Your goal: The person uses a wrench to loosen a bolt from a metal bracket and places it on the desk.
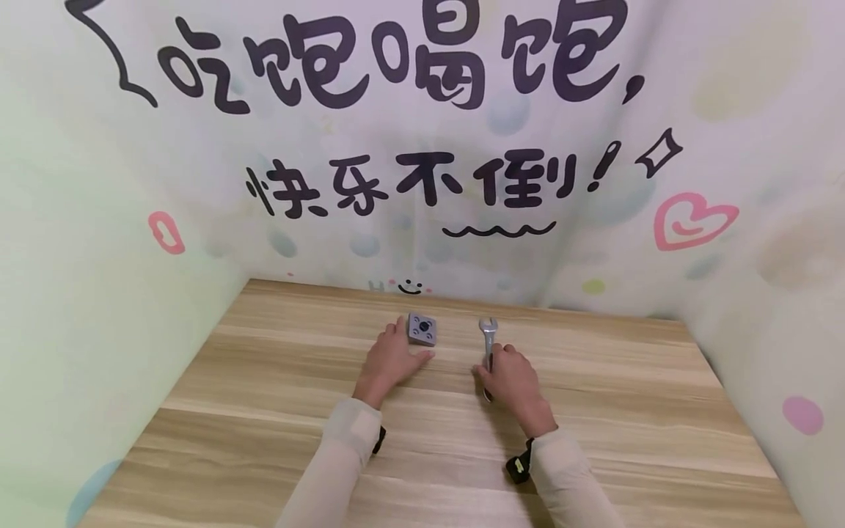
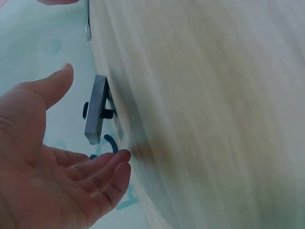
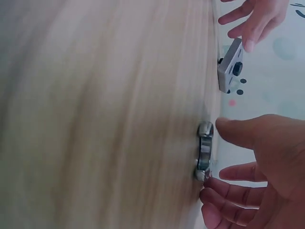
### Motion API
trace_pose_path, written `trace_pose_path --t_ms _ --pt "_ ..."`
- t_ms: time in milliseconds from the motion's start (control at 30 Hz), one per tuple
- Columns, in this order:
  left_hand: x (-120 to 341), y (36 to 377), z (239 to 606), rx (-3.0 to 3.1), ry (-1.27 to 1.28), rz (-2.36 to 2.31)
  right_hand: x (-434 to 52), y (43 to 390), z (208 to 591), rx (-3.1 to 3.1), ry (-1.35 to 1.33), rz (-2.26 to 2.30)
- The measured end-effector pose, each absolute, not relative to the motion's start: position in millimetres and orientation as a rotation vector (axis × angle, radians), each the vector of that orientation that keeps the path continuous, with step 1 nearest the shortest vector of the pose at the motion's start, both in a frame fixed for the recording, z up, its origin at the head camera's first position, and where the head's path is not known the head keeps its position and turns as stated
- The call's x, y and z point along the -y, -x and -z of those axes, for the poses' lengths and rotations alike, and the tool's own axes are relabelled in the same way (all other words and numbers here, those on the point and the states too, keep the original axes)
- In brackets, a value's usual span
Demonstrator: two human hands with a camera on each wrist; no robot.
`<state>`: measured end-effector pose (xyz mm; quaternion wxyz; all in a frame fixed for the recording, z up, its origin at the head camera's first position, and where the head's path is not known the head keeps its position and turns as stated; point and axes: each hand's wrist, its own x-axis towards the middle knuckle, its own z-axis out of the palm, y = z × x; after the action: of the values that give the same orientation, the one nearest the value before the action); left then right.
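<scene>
A grey square metal block (image 1: 422, 330) with a black bolt through its centre and holes near its corners sits toward the back of the table. In the left wrist view the bolt (image 2: 107, 114) sticks out on both sides of the block. My left hand (image 1: 391, 357) is beside the block, thumb and fingers spread apart on either side of it. To the right lies a silver wrench (image 1: 488, 330), its open-ended head pointing to the back. My right hand (image 1: 513, 375) is over its handle; the right wrist view has thumb and fingers apart around the wrench, fingertips right at it.
Both things lie on a wood-grain table (image 1: 264, 381). Behind it hangs a pale printed wall cloth (image 1: 396, 249) with large black characters, and pale walls close off both sides. A black device (image 1: 518, 466) is strapped at the right wrist.
</scene>
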<state>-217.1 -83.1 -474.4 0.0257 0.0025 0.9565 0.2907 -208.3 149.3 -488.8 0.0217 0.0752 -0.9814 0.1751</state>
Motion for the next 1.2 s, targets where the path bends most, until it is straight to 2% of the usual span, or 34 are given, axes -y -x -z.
trace_pose_path --t_ms 500,1200 --pt "58.9 234.7 482.0 -2.994 0.080 -0.772 -142.2 208.8 489.1 3.019 -0.170 -0.633" --pt "45.7 238.8 483.3 -3.099 0.148 -0.589 -129.1 217.7 491.9 3.023 0.000 -0.632"
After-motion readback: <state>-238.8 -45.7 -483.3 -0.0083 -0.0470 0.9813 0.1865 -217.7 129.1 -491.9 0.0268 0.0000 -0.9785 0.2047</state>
